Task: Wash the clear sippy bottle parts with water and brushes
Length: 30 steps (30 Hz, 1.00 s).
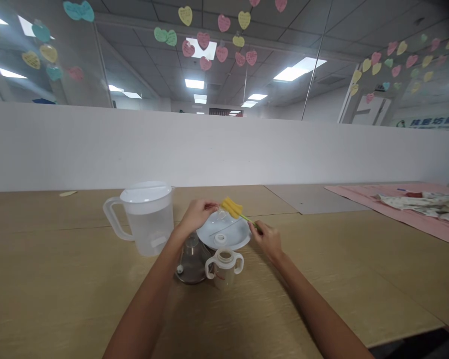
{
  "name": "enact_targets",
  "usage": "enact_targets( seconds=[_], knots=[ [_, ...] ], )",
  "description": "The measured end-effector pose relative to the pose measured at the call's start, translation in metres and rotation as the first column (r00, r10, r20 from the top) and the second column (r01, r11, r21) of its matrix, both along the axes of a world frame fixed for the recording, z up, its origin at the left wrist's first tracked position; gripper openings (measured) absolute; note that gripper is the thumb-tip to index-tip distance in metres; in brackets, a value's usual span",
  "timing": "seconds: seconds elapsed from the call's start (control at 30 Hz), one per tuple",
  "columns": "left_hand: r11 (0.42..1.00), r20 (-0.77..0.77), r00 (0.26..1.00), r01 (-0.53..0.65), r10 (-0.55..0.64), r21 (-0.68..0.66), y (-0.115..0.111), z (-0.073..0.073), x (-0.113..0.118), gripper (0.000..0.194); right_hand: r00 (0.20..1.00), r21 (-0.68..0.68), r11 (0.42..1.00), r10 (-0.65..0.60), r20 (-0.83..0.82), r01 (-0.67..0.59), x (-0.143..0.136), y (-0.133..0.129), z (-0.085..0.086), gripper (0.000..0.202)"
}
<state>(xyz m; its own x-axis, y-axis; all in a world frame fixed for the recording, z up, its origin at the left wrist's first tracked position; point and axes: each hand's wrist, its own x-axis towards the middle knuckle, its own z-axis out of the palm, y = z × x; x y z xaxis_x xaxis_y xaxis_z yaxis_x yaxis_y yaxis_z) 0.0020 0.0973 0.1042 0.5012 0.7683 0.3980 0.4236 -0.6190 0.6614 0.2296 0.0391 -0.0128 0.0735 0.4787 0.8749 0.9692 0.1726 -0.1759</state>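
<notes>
My right hand (267, 240) is closed around the thin green handle of a yellow sponge bottle brush (232, 207). The sponge head sits above a white bowl (244, 240), at the fingertips of my left hand (198, 215). Those left fingers are pinched; a clear piece shows by them, but what they hold is unclear. A white ring-shaped cap (220, 239) lies at the bowl's near side. In front stands a two-handled baby bottle (224, 271), upright and uncapped. A dark metal tray (193, 275) beneath my left forearm bears a clear cover (191, 243) and a small white part (180, 269).
A lidded translucent pitcher (149, 224) stands left of the bowl, its handle facing left. On the right, a pink cloth (359, 196) carries several items. A white wall (224, 149) with glass above it borders the wooden table (78, 279) at the back.
</notes>
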Motion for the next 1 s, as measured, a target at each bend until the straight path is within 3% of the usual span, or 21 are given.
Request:
enact_targets(
  seconds=[0.17, 0.23, 0.37, 0.47, 0.53, 0.63, 0.73, 0.9, 1.0],
  knots=[
    [0.995, 0.078, 0.992, 0.099, -0.096, -0.029, -0.008, 0.005, 0.002, 0.031, 0.999, -0.017, 0.999, -0.039, 0.035, 0.039, 0.002, 0.001, 0.000, 0.044],
    [0.997, 0.057, 0.995, 0.076, -0.076, 0.007, -0.011, 0.008, 0.003, 0.030, 0.996, -0.001, 1.000, -0.020, 0.085, 0.020, 0.003, 0.001, -0.003, 0.041],
    [0.958, -0.132, 0.969, -0.175, 0.209, 0.229, -0.021, 0.019, -0.002, 0.029, 0.985, 0.066, 0.997, 0.031, 0.171, -0.043, 0.005, 0.001, -0.006, 0.034],
    [0.883, -0.260, 0.873, -0.313, 0.412, 0.350, -0.025, 0.026, -0.011, 0.032, 0.986, 0.091, 0.995, 0.028, 0.166, -0.043, 0.005, -0.001, -0.004, 0.033],
    [0.875, -0.368, 0.809, -0.339, 0.458, 0.345, -0.026, 0.029, -0.021, 0.029, 0.992, 0.104, 0.994, 0.003, 0.125, -0.016, 0.006, -0.002, -0.001, 0.034],
    [0.954, -0.607, 0.742, -0.282, 0.284, 0.102, -0.022, 0.026, -0.036, 0.012, 0.997, 0.101, 0.995, -0.011, 0.083, 0.002, 0.007, -0.004, 0.002, 0.035],
    [0.957, -0.716, 0.693, -0.261, 0.091, -0.130, -0.014, 0.015, -0.044, 0.014, 0.997, 0.091, 0.996, -0.007, 0.080, -0.001, 0.007, -0.003, 0.001, 0.034],
    [0.923, -0.767, 0.642, -0.288, -0.010, -0.254, -0.003, -0.009, -0.036, 0.012, 0.994, 0.087, 0.996, -0.013, 0.109, 0.004, 0.007, -0.002, -0.002, 0.032],
    [0.927, -0.779, 0.626, -0.274, -0.029, -0.255, -0.003, -0.013, -0.031, 0.010, 0.994, 0.087, 0.996, -0.029, 0.108, 0.020, 0.007, -0.002, -0.002, 0.035]
  ],
)
